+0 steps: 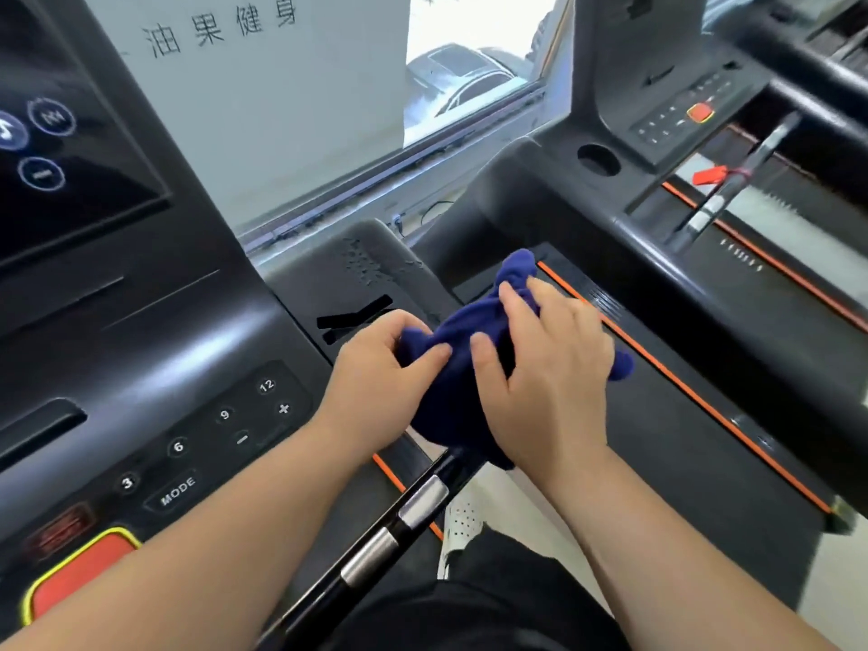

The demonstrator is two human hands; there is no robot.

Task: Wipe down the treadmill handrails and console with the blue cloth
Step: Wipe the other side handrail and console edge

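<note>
1. Blue cloth [465, 321]: bunched up between both hands, just right of the console [164, 345], over the upper end of the handrail [413, 509]. The rail runs in under the cloth; can't tell if they touch.
2. Left hand [375, 378]: thumb and fingers pinch the cloth's left end.
3. Right hand [554, 368]: fingers curled over the main wad, gripping it from above.
4. Handling, my read: soft, light and floppy, with no fixed shape. It won't slip or break, but loose corners hang out at the top and right. Best held as a wad in the palm, or wrapped round the rail and gripped through the fabric.
5. Surfaces: the rail is a smooth black tube with metal sensor bands, probably slick. The console is hard glossy plastic with flat keys, a dark screen [61, 133] and a red stop button [80, 570]. Press lightly there, as keys could trigger.
6. Room: a window [469, 77] ahead with cars outside, a second treadmill [657, 110] on the right, and an orange-edged deck [704, 439] below.
</note>
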